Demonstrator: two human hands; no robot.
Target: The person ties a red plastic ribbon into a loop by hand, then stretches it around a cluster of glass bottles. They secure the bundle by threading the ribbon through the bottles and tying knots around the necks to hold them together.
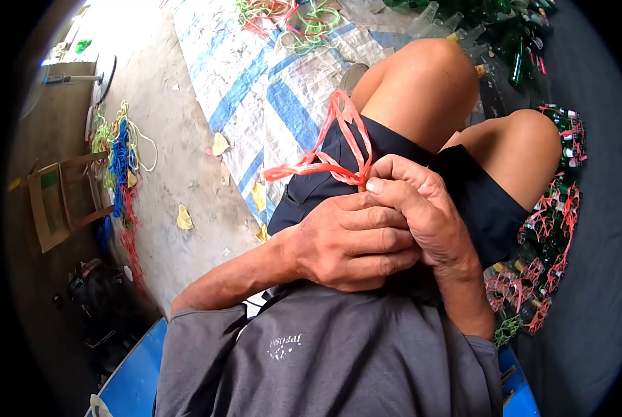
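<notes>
Red plastic strapping [338, 149] pinched tight at the crossing by the right hand [422, 201], thumb and fingertips clamped on it right over the lap, loop sticking up and a loose tail off to the side. Left hand [352, 240] curled closed underneath, can't tell what's inside. Looks mid-knot, not cinched yet. Bundles of green bottles [550, 236] already laced in red netting on the right; more loose bottles [505, 35] piled up top, woven sack [255, 83] spread on the floor.

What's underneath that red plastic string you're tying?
Below the red plastic string lie dark blue shorts and a blue-striped woven sack. Both hands cover whatever the string wraps, so that stays hidden.
</notes>
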